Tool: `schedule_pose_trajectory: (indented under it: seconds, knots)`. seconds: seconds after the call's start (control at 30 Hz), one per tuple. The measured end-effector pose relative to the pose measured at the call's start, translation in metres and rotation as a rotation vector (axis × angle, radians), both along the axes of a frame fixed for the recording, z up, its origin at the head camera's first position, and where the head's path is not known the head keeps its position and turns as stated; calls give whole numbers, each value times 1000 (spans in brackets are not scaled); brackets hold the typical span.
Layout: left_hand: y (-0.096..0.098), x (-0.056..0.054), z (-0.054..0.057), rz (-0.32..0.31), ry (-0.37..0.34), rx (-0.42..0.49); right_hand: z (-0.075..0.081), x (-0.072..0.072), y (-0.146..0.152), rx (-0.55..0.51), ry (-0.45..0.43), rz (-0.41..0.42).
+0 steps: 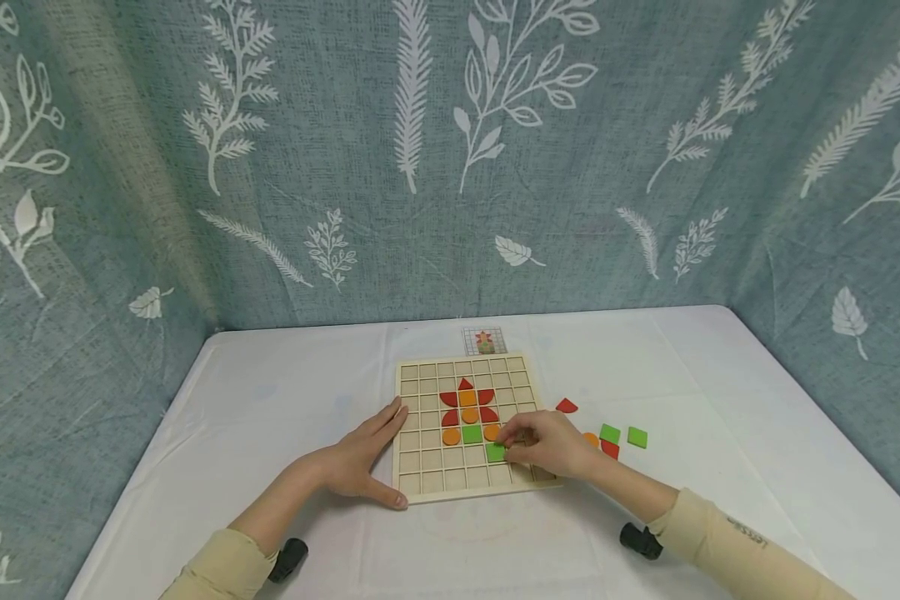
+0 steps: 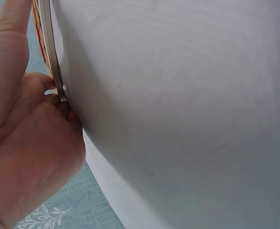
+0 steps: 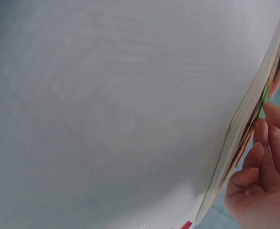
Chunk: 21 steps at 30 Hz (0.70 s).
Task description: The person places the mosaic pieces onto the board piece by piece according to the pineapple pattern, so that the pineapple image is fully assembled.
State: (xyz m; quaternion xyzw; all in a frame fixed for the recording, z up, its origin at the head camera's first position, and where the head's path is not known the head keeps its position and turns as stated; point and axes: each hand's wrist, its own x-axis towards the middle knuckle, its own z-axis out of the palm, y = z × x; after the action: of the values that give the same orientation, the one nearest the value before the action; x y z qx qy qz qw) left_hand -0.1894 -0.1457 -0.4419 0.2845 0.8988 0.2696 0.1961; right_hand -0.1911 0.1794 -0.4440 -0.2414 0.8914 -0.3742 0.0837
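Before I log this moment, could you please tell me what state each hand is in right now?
Left hand: open, resting against the grid board's left edge.
Right hand: closed, thumb and fingers pinching a green square tile.

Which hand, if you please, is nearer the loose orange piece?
Right hand, close beside the loose orange piece; the left hand is across the board, at its left edge.

Below the head view's centre, the right hand [image 1: 549, 442] hides part of the board [image 1: 432, 482]; the bottom edge cuts both sleeves [image 1: 712, 533].
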Motion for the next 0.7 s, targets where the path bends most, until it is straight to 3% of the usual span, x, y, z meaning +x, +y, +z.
schedule_pose_trajectory:
  seconds: [0.17, 0.33, 0.47, 0.7]
  knots:
    - [-1, -1, 0, 2, 2, 1, 1, 0, 3, -6, 1, -1]
    - [0, 0, 1, 3, -3, 8, 4, -4, 16, -20, -3, -72]
    - [0, 0, 1, 6, -3, 6, 8, -9, 38, -2, 6, -139]
    - [-1, -2, 0, 4, -5, 0, 14, -10, 84, 83, -48, -173]
